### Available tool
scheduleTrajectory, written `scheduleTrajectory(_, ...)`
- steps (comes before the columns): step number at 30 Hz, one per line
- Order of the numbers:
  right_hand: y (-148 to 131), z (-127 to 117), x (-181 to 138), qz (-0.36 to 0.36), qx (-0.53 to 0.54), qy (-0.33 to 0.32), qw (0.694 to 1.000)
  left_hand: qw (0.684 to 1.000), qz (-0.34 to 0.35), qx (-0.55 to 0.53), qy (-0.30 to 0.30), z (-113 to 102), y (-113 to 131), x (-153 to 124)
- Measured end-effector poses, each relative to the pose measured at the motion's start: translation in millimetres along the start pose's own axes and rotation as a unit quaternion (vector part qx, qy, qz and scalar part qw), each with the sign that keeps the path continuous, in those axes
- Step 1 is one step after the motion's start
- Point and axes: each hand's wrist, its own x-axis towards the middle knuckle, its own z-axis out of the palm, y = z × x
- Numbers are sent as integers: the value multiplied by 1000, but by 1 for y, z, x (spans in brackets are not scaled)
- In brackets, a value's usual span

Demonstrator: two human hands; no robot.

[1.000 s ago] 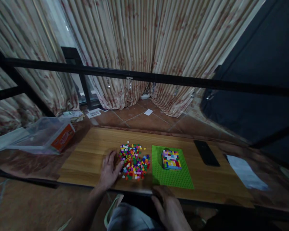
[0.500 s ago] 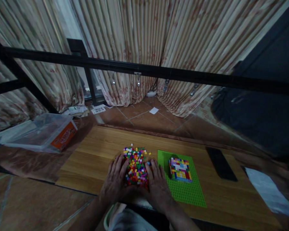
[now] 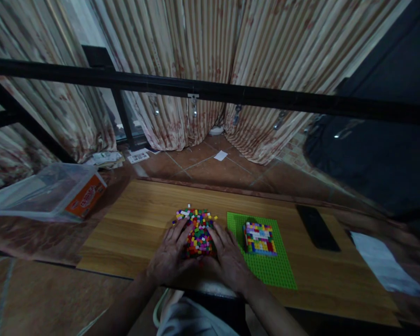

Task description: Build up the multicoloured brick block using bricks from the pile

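Note:
A heap of small multicoloured building bricks (image 3: pixel 200 233) lies on the wooden board between my two hands. My left hand (image 3: pixel 171 252) curves round the left side of the heap, fingers stretched out and touching bricks. On the opposite side my right hand (image 3: pixel 227 249) rests with its fingers extended along the heap's edge. Both thumbs point inward at the near side of the pile. Just right of my right hand, a block built of coloured bricks (image 3: pixel 261 239) stands on a green studded baseplate (image 3: pixel 280 275).
The wooden board (image 3: pixel 126 224) carries a black phone (image 3: pixel 318 227) at the right. Beyond it lies a white sheet (image 3: pixel 381 261). A clear plastic box (image 3: pixel 52 191) with an orange label sits at the left. A black rail (image 3: pixel 210 87) crosses before striped curtains (image 3: pixel 203 42).
Both hands press the brick heap into a narrower, tighter pile, with my left fingers now over its left part. The whole view has shifted slightly.

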Motion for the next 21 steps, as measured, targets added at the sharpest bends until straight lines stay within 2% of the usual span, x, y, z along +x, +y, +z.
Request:
scheduleTrajectory(4, -3, 5, -24, 117, 39, 108, 986, 999, -26, -23, 3, -4, 2, 0)
scheduleTrajectory(7, -8, 11, -42, 165, 52, 153, 973, 997, -55, -61, 5, -6, 0, -1)
scheduleTrajectory(10, -15, 13, -50, 169, 53, 150, 973, 991, -86, -105, 16, -9, -4, -1)
scheduleTrajectory(14, -21, 13, -44, 152, 49, 141, 977, 983, -113, -142, 24, -12, -3, -1)
scheduleTrajectory(21, -29, 19, -29, 158, 17, 150, 976, 983, -116, -141, 27, -11, -3, 0)
